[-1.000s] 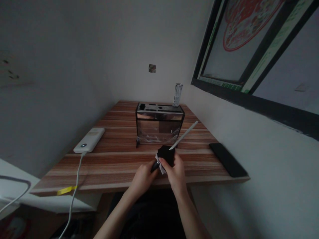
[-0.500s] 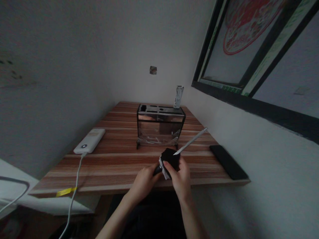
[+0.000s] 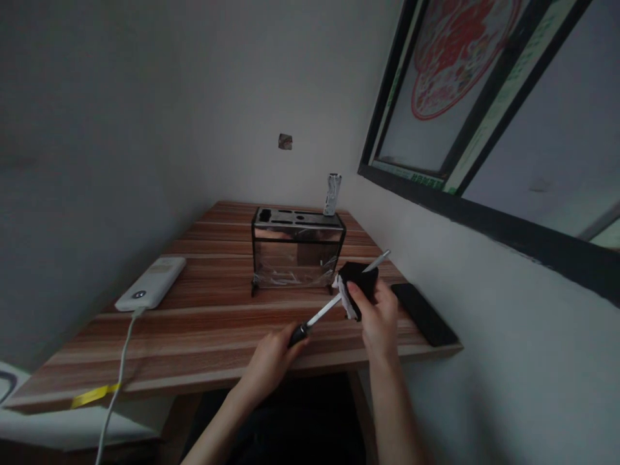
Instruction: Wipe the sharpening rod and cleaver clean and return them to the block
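Observation:
My left hand (image 3: 274, 358) is closed round the black handle of a honing steel (image 3: 323, 310), whose thin grey rod slants up and away to the right. Folded about that rod is a black cloth (image 3: 363, 279) with a white layer along its left edge. My right hand (image 3: 380, 320) pinches the cloth, thumb on top, fingers mostly hidden behind it. A length of rod shows between handle and cloth, and the tip pokes out beyond. Just behind stands a knife block (image 3: 298, 236) with a slotted top and clear, film-covered front.
A white power bank (image 3: 152, 283) with a cable lies at the left of the wooden table (image 3: 217, 323). A black phone-like slab (image 3: 423, 314) lies by the right wall. Behind the block's right end rises a narrow silvery-white upright piece (image 3: 332, 194). Yellow tape (image 3: 94, 395) marks the front edge.
My right hand has slid the cloth up the rod, away from the handle, baring the rod's lower part. My left hand still grips the handle. The view has shifted slightly right.

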A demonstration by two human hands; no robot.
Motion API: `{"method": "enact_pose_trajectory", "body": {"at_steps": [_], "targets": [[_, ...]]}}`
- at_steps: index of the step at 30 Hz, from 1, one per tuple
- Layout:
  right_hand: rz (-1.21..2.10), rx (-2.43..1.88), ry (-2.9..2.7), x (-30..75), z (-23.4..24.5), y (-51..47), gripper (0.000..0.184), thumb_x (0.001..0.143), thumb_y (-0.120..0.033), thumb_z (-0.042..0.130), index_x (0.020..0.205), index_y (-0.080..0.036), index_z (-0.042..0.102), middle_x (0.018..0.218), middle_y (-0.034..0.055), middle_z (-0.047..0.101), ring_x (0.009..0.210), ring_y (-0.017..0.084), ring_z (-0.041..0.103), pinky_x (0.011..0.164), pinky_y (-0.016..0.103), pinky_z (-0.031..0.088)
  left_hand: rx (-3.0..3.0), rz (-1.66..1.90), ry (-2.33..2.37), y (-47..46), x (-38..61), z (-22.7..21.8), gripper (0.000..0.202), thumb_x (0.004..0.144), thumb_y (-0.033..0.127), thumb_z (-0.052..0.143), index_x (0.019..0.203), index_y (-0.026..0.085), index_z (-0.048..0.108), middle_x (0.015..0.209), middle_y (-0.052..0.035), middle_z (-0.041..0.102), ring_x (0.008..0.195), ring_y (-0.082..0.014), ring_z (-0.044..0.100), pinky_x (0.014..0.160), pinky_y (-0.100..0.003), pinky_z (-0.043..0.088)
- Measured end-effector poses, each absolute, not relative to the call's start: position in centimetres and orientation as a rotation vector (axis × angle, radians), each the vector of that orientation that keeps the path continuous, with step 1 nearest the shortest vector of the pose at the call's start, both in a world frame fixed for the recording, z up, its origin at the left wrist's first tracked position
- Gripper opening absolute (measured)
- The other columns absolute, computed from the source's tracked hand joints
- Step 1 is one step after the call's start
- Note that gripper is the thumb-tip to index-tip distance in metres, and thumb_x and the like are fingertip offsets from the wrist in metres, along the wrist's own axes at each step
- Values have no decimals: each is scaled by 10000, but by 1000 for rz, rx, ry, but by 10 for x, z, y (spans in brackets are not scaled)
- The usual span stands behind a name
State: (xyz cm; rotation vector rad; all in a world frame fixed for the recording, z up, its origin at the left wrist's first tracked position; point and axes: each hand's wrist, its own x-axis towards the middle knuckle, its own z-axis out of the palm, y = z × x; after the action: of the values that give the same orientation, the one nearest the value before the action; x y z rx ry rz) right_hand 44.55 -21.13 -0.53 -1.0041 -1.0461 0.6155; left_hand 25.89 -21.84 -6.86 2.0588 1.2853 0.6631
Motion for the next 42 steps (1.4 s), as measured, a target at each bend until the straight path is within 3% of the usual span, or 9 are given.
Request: {"method": "enact_pose_trajectory", "body": {"at_steps": [12,17,22,29,37,42], "targets": [[410,-883,-928,479,30,-194,243,704,-349,703,846,-155,672,787,29,687,670,151,629,589,258,499,2113,607,1352,-221,259,-70,177,890,322,444,949,205,564,848,-55,692,818,-242,659,652,-255,400],[438,-846,-818,473,33,-196,250,719,-381,682,802,-146,665,690,8,662,576,133,610,504,232,480,2111,613,1333,-221,260,-69,190,893,348,447,949,213,567,852,-48,692,804,-227,658,644,-247,392],[393,-875,-800,466,19,-194,262,703,-388,699,797,-146,662,732,17,667,639,137,615,532,226,479,2083,659,1284,-222,259,-68,176,891,340,458,919,207,570,828,-40,686,773,-207,652,635,-233,385],[598,-1060,-998,438,-21,-206,282,705,-385,704,863,-154,667,767,46,697,634,157,621,523,239,489,2051,714,1305,-220,260,-68,180,897,312,438,925,197,574,816,-44,681,769,-204,650,645,-226,401],[838,-1097,-1066,400,-49,-231,369,678,-307,731,1004,-171,626,948,85,709,864,235,664,789,370,528,2032,693,1309,-220,261,-67,262,878,284,470,1105,203,573,947,-78,704,896,-239,658,740,-252,446],[862,-1096,-1039,394,-52,-233,391,664,-298,738,1014,-170,620,964,91,707,886,245,663,819,387,516,2058,690,1314,-220,260,-68,268,879,260,454,1111,196,573,947,-81,708,888,-238,662,730,-252,446]]}}
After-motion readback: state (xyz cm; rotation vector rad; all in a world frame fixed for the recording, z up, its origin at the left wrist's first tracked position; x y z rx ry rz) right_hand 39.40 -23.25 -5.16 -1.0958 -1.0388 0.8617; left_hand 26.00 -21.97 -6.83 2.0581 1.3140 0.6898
